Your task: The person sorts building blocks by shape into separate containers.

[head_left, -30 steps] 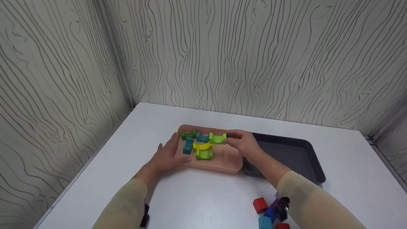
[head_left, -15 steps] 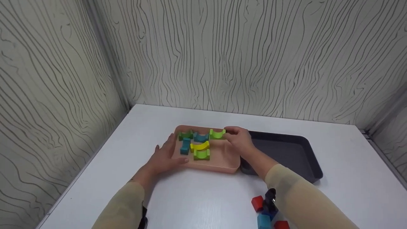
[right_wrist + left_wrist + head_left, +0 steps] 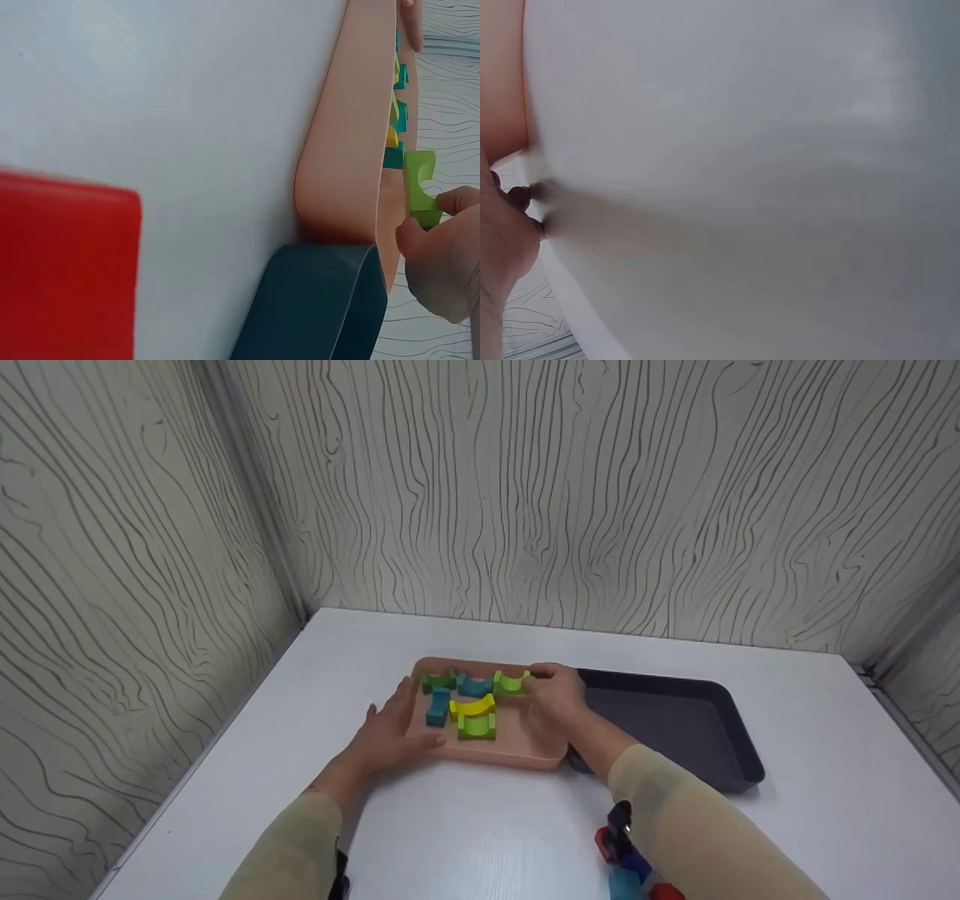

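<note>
From the head view, the right hand [image 3: 559, 694] pinched a light green arch block [image 3: 511, 682] between thumb and fingertips at the far right of the pink tray [image 3: 525, 750], the block sitting just beside a teal arch block [image 3: 474, 685] and in line with a dark green block [image 3: 437, 680] along the tray's far edge. The left hand [image 3: 390, 727] lay with fingers spread and straight against the tray's left rim, bracing it on the white table [image 3: 465, 825]. A yellow arch [image 3: 472, 706], a second green arch [image 3: 476, 725] and a blue block [image 3: 436, 709] rested nearer the middle; a dark tray [image 3: 675, 720] stood touching the pink one on its right. The left wrist view showed little beyond blurred table surface and the edge of the hand [image 3: 502, 240], so the grip could not be read there. In the right wrist view, thumb and fingers [image 3: 442, 247] clamped the light green arch block [image 3: 420, 187] just over the tray's wall [image 3: 352, 150], with a red block [image 3: 67, 270] looming close to the lens. The pinch looked shallow, so the block could slip or tip; pushed sideways, it might knock the teal neighbour out of line.
</note>
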`<state>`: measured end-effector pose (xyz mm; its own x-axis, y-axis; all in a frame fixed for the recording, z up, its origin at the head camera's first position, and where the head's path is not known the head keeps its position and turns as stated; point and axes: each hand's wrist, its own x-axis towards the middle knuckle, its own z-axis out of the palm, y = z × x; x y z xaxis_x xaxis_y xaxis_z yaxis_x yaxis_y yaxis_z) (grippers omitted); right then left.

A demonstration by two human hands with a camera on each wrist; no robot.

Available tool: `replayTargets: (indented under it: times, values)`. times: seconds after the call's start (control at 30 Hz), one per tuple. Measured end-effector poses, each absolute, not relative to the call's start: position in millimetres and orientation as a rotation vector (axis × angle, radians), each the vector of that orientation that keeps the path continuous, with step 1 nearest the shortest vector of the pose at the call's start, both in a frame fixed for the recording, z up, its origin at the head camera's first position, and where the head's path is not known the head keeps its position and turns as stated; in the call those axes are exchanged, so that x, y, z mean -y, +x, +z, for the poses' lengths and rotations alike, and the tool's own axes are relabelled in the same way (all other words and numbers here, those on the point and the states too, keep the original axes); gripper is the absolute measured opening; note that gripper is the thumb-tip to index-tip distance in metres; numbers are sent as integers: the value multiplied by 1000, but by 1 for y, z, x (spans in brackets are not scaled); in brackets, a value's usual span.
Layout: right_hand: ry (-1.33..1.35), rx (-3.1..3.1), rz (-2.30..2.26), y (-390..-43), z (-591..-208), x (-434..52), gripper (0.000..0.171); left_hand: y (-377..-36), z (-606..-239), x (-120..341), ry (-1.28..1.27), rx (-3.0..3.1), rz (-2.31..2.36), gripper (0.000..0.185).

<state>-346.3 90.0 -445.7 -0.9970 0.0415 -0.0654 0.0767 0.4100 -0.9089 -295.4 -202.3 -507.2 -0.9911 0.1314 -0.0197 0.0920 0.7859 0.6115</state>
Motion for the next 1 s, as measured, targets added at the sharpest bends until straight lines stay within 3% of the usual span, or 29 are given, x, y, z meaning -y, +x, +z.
replayTargets:
  times: [0.4,1.0]
  values:
    - [211,-2586,-1703,-354,-456,-85,35,-291,-506,201,194,-2911,1000,124]
    - [161,-2452,-1766,-360,-461,-88,41,-294,-506,202,188,-2914,1014,123]
